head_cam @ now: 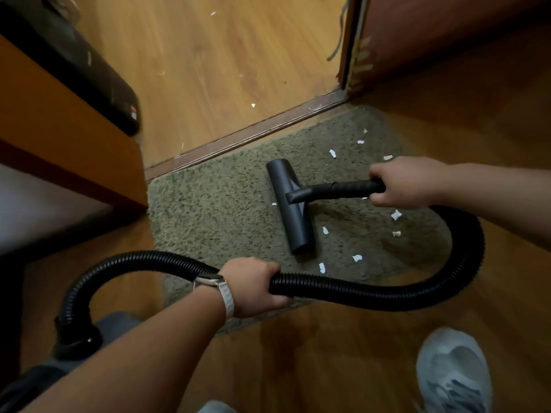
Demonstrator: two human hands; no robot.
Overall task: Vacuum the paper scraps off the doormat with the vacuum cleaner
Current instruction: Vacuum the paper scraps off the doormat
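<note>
A grey-green shaggy doormat (220,210) lies on the wooden floor against a door threshold. The black vacuum nozzle (290,208) lies flat on the mat's middle. My right hand (408,181) grips the black tube (343,189) just behind the nozzle. My left hand (253,286), with a watch on the wrist, grips the ribbed black hose (387,296), which loops round to the right. Several white paper scraps (396,215) lie on the mat to the right of the nozzle and near its lower end.
The vacuum body (80,335) sits at the lower left. An orange cabinet (59,135) stands on the left, a dark door (447,34) at the upper right. The threshold strip (244,135) borders the mat. A few scraps (253,105) lie on the floor beyond it. My shoe (453,374) is at the lower right.
</note>
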